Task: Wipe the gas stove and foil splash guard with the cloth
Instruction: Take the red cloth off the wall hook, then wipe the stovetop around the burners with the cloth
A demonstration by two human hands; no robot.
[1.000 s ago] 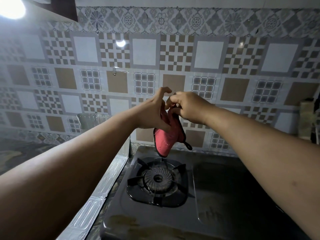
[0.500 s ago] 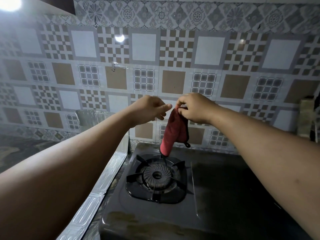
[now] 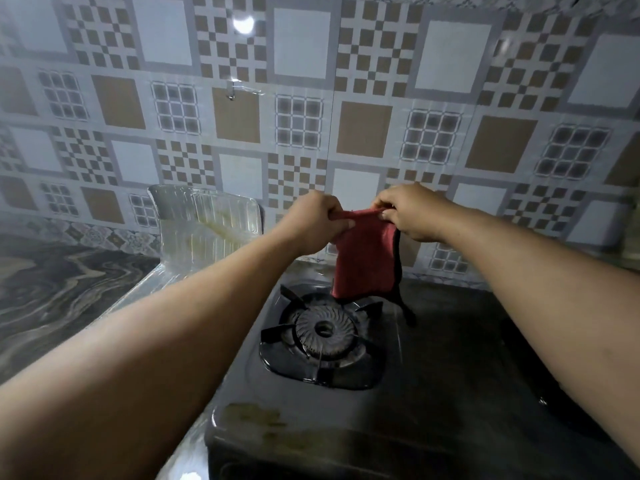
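Note:
A red cloth [image 3: 365, 258] with a dark trim and loop hangs spread between both hands above the back of the burner. My left hand [image 3: 313, 221] pinches its upper left corner and my right hand [image 3: 412, 211] grips its upper right corner. Below sits the dark gas stove [image 3: 450, 375], with its round burner and black pan support [image 3: 323, 332] left of centre and brownish stains near its front left corner. The silvery foil splash guard [image 3: 204, 226] stands at the stove's left, folded along the wall and down the side, with a yellowish streak on it.
A patterned tile wall [image 3: 346, 98] rises right behind the stove. A marbled dark countertop [image 3: 59, 289] lies left of the foil guard. The stove's right half is in deep shadow.
The cloth, bunched and hanging from the right hand before, is now pulled flat between both hands. The left hand has taken hold of a corner. The view has tilted downward.

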